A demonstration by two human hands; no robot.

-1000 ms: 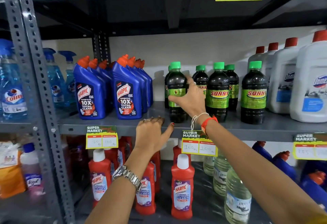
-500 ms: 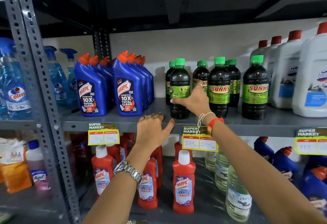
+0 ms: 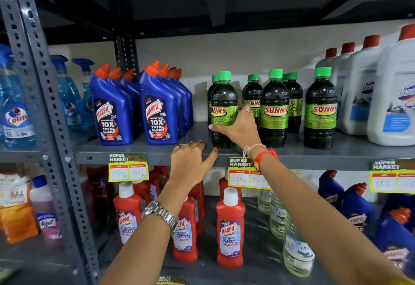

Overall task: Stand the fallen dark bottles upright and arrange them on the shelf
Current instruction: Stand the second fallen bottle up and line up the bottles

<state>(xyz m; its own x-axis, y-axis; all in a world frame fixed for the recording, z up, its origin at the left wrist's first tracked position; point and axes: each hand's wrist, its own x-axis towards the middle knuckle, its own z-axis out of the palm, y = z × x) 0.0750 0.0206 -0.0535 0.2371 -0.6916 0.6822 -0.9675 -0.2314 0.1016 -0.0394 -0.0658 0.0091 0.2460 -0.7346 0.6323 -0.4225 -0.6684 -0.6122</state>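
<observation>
Right hand (image 3: 241, 130) fingers wrapped round leftmost dark bottle (image 3: 223, 109), upright at shelf (image 3: 336, 154) front. Left hand (image 3: 190, 164) spread flat on the edge. We'd align its label forward, level with neighbours.

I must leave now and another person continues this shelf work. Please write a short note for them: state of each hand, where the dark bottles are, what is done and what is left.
Right hand: fingers wrapped around the front-left dark bottle, which stands upright on the middle shelf.
Left hand: holds nothing, rests flat on the shelf's front edge.
Other dark bottles: front-middle bottle and front-right bottle upright, more upright behind them.
Done: no dark bottle is seen lying down.
Left: probably only turn the held bottle so its label faces front, line it up with the row, then let go.
</observation>
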